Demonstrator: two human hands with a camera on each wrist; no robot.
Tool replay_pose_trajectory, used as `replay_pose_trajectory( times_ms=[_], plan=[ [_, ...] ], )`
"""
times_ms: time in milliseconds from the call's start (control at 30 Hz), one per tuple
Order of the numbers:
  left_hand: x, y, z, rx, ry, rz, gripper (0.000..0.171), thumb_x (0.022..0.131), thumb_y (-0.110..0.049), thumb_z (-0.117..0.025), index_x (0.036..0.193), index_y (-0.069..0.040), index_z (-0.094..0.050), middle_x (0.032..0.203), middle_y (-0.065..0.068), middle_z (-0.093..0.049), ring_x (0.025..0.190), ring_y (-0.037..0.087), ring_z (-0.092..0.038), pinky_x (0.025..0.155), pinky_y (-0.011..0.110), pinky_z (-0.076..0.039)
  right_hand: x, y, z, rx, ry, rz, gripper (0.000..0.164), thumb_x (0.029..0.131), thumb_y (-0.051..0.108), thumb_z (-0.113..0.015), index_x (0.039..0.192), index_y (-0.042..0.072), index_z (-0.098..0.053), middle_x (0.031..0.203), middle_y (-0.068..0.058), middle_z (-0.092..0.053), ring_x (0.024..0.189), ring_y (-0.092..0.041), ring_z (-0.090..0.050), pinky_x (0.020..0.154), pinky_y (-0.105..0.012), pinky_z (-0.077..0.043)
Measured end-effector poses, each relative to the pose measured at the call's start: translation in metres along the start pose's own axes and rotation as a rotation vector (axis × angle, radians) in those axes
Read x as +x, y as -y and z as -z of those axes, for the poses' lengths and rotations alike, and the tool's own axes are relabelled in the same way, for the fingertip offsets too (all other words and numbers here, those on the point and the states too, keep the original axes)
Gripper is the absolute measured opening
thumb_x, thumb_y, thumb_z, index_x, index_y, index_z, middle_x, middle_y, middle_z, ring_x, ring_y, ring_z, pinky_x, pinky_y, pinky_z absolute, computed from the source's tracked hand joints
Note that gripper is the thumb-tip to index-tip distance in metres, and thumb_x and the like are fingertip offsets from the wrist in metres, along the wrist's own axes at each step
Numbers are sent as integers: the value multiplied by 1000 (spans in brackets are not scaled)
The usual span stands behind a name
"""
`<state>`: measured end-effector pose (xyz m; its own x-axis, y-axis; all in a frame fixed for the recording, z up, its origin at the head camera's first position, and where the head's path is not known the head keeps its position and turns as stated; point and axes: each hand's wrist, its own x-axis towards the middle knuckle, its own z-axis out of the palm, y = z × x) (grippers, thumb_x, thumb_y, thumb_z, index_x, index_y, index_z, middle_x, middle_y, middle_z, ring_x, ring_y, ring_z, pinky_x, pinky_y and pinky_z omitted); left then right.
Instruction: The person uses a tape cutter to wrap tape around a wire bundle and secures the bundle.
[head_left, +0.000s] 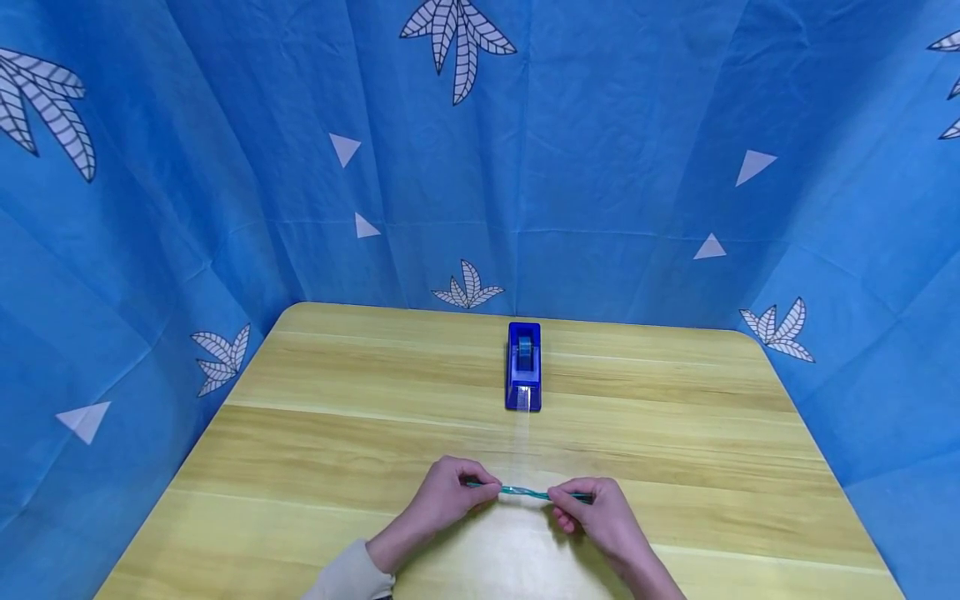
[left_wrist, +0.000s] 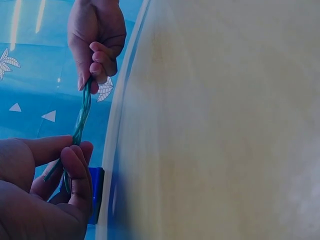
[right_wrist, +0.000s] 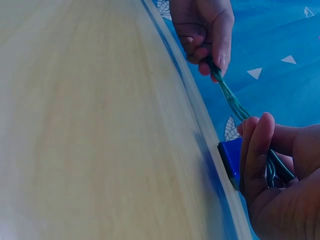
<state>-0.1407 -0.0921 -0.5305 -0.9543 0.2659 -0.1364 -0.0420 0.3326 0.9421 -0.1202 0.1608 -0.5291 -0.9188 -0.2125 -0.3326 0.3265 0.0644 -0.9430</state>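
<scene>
Between my two hands stretches a thin bundle of green wire strands, level above the table. My left hand pinches its left end with thumb and fingers; my right hand pinches the right end. In the left wrist view, loose ends of the green wire stick out past the left fingers. The right wrist view has the wire looping behind the right fingers. A clear tape strip runs from the blue tape dispenser to the middle of the bundle, overlapping it there.
The dispenser stands near the back edge of the wood-grain table, its cutting end toward me. A blue patterned curtain hangs behind the table and along both sides.
</scene>
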Motion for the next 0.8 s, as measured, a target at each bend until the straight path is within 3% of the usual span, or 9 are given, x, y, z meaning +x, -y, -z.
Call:
replay_pose_trajectory(
  times_ms=[167,400,633,800],
  plan=[
    [-2,0,1,-39,17,37,9,88,-15,-82,94,-8,-81,88,4,-76,74,13,-60,62,18,-49,0,1,-1,-6,-11,-2,23,97,7,-70,109,-13,-72,78,-6,-72,63,-7,-62,59,-18,-55],
    [-1,2,1,-122,63,58,10,93,-11,-76,96,-3,-80,82,13,-76,61,11,-58,51,16,-47,-1,0,-1,0,-12,22,24,95,6,-72,107,-14,-72,79,-10,-73,63,-8,-62,59,-19,-55],
    [0,2,1,-72,36,17,6,89,-7,-79,95,-5,-80,84,7,-75,66,10,-60,56,17,-50,0,-1,-3,-9,-31,18,23,95,7,-73,106,-13,-73,79,-9,-72,64,-9,-62,60,-20,-54],
    [0,2,2,-78,33,-19,7,89,-6,-79,96,-3,-80,88,9,-76,71,11,-62,60,18,-52,0,-2,-4,-26,-60,5,22,96,10,-72,106,-10,-73,79,-7,-71,66,-12,-62,60,-21,-55]
  ],
)
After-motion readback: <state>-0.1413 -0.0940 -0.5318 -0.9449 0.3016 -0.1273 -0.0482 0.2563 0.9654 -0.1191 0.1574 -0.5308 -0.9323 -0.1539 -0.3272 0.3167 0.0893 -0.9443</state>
